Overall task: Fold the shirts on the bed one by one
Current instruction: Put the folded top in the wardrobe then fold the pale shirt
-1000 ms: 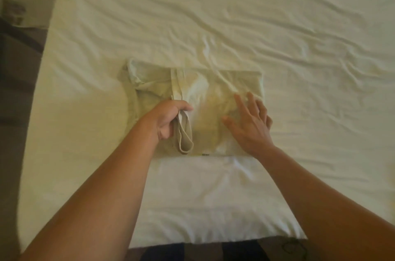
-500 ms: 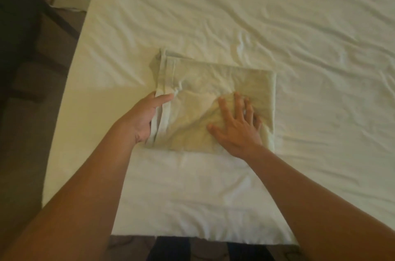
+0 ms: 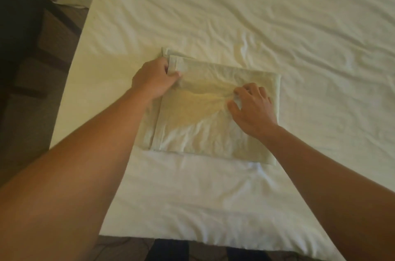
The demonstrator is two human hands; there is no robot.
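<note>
Both hands have hold of the pale green shirt (image 3: 205, 124): the left hand (image 3: 154, 78) pinches the layered edge at its far-left corner between thumb and curled fingers, while the right hand (image 3: 251, 103) bunches the top layer under bent fingertips, drawing creases toward it. It lies as a near-finished rectangle near the front edge of the white bed sheet (image 3: 277, 25). Judging by that, only tidying or one last fold remains; no other shirts are in view.
</note>
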